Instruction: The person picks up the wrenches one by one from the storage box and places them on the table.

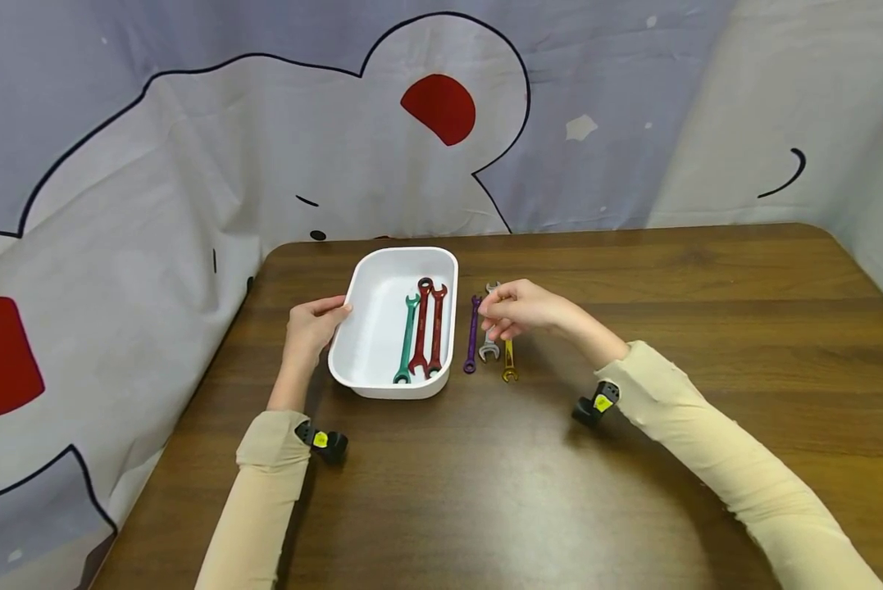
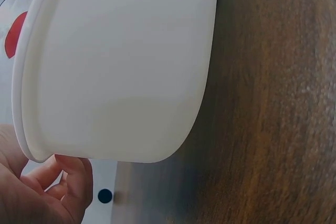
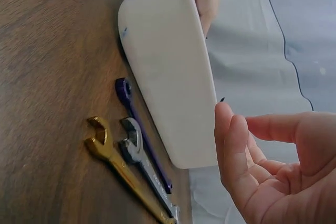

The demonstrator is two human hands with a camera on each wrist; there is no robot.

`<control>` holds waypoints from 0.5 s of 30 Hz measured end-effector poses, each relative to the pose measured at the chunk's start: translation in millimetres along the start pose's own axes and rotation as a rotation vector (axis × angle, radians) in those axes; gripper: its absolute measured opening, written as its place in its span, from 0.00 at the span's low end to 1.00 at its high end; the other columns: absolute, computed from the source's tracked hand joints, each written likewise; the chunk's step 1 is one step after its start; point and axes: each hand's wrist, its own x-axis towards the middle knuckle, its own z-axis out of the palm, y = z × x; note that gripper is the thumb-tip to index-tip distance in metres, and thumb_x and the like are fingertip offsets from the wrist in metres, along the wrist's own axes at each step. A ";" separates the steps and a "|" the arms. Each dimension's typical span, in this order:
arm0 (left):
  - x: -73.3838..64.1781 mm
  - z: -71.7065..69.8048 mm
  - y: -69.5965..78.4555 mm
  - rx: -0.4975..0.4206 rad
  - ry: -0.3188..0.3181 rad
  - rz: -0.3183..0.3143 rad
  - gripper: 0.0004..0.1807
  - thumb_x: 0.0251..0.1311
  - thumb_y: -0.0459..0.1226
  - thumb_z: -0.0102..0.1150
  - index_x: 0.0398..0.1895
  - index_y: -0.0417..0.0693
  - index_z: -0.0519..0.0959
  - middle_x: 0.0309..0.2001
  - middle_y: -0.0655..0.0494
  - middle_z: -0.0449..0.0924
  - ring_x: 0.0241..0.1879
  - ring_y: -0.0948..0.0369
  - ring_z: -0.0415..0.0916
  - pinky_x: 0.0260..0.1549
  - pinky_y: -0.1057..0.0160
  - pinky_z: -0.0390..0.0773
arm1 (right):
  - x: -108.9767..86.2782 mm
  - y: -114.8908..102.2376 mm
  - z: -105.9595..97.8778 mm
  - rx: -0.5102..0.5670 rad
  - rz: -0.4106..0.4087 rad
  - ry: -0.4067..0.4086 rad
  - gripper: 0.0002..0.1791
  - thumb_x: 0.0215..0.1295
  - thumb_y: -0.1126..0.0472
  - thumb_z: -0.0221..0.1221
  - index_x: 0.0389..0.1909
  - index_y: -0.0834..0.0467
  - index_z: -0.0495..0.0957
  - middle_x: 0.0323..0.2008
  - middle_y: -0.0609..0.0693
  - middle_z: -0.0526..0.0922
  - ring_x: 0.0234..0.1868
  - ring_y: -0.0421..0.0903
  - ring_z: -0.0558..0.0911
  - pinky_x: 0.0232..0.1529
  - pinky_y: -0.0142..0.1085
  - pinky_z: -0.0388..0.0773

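My left hand (image 1: pixel 312 332) grips the left rim of a white plastic tub (image 2: pixel 126 66), thumb over the edge and fingers beneath it. Inside the tub lie a green wrench (image 1: pixel 407 338) and two red wrenches (image 1: pixel 421 328), side by side. With its fingers loosely bent and nothing between them, my right hand (image 1: pixel 521 310) hovers over three wrenches right of the tub. A purple wrench (image 3: pixel 140 124) lies closest to the tub wall, then a silver wrench (image 3: pixel 149 169), then a gold wrench (image 3: pixel 123 169). From the head view the hand covers parts of the silver and gold ones.
A brown wooden table (image 1: pixel 478 492) carries everything. Behind it and along the left hangs a printed cloth (image 1: pixel 293 147) with cartoon outlines and red patches. Each wrist wears a small black camera (image 1: pixel 596 403).
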 end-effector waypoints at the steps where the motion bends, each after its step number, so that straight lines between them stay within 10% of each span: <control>1: 0.4 0.0 -0.1 -0.001 0.001 0.000 0.21 0.64 0.41 0.59 0.58 0.44 0.78 0.58 0.43 0.77 0.46 0.58 0.76 0.28 0.75 0.74 | 0.3 -1.1 0.4 0.005 -0.001 -0.001 0.19 0.71 0.63 0.50 0.53 0.74 0.69 0.33 0.54 0.83 0.26 0.36 0.82 0.29 0.27 0.78; 15: 0.4 0.9 -0.2 0.005 0.003 0.002 0.20 0.64 0.41 0.59 0.58 0.44 0.78 0.57 0.44 0.78 0.44 0.60 0.77 0.28 0.75 0.75 | 3.8 -15.7 8.1 0.003 -0.031 -0.010 0.15 0.71 0.63 0.50 0.50 0.71 0.72 0.35 0.57 0.83 0.27 0.38 0.83 0.32 0.32 0.81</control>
